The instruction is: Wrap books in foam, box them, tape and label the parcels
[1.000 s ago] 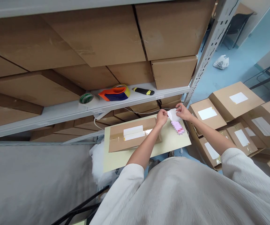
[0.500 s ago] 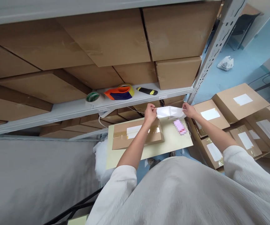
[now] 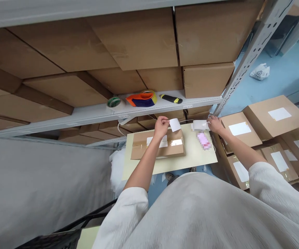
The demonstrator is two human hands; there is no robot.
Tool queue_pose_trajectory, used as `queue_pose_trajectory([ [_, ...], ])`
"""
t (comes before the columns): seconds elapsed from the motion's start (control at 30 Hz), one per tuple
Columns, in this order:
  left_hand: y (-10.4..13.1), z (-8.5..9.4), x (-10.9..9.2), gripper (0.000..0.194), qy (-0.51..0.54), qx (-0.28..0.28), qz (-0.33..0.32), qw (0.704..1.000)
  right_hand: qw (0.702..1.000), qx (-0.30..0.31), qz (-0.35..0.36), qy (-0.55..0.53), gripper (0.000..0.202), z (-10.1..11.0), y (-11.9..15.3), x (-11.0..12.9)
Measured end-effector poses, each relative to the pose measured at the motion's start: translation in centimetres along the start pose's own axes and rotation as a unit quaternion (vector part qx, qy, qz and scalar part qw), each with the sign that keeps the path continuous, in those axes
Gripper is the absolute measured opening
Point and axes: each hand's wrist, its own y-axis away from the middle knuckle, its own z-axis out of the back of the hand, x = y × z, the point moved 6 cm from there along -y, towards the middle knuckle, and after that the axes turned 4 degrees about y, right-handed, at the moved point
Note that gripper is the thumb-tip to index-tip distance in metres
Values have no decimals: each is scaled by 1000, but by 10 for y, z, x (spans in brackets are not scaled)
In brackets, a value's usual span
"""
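My left hand [image 3: 161, 127] pinches a white paper label [image 3: 174, 125], slightly curled, above the far right end of a taped cardboard box [image 3: 140, 150]. The box lies flat on a pale yellow tabletop [image 3: 198, 157] and has white labels on top, partly hidden by my left forearm. At the far right edge of the tabletop, my right hand [image 3: 214, 123] has its fingers closed at the end of a stack of white label sheets [image 3: 200, 125]. Just below the stack lies a pink item [image 3: 204, 140], blurred out by pixels.
On the shelf [image 3: 92, 114] ahead sit a tape roll [image 3: 114, 102], an orange-and-blue tape dispenser [image 3: 141, 99] and a black-and-yellow utility knife [image 3: 171, 99]. Several labelled cartons [image 3: 267, 116] are piled at right. White wrapping material [image 3: 117, 169] hangs left of the table.
The white strip stretched between both hands has come apart. A label is now in my left hand, and the sheets are low at my right hand. The view has shifted a little.
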Motion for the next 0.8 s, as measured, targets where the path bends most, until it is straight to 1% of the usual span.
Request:
queue_pose_trajectory([
  [0.1, 13, 2, 1, 21, 46, 0, 18, 999, 998, -27, 45, -34, 33, 8, 2, 27],
  [0.17, 21, 6, 2, 21, 76, -2, 29, 997, 993, -34, 90, -75, 31, 14, 5, 54],
  [0.23, 27, 11, 4, 22, 114, -12, 42, 993, 980, -42, 149, -123, 31, 21, 12, 86],
  [0.27, 30, 14, 5, 23, 133, -19, 49, 990, 971, -47, 180, -148, 33, 25, 16, 104],
  [0.33, 36, 22, 8, 25, 162, -30, 61, 984, 954, -59, 227, -189, 47, 33, 24, 139],
  [0.43, 45, 36, 11, 27, 194, -46, 74, 977, 938, -71, 267, -208, 67, 40, 35, 187],
  [0.53, 53, 52, 14, 28, 240, -64, 81, 965, 936, -76, 284, -191, 77, 42, 41, 228],
  [0.67, 63, 72, 21, 31, 290, -69, 93, 950, 939, -91, 280, -180, 84, 39, 47, 273],
  [0.73, 67, 81, 24, 32, 298, -60, 98, 948, 939, -100, 276, -180, 82, 38, 52, 293],
  [0.8, 70, 90, 28, 32, 300, -46, 103, 947, 940, -114, 269, -178, 75, 37, 56, 311],
])
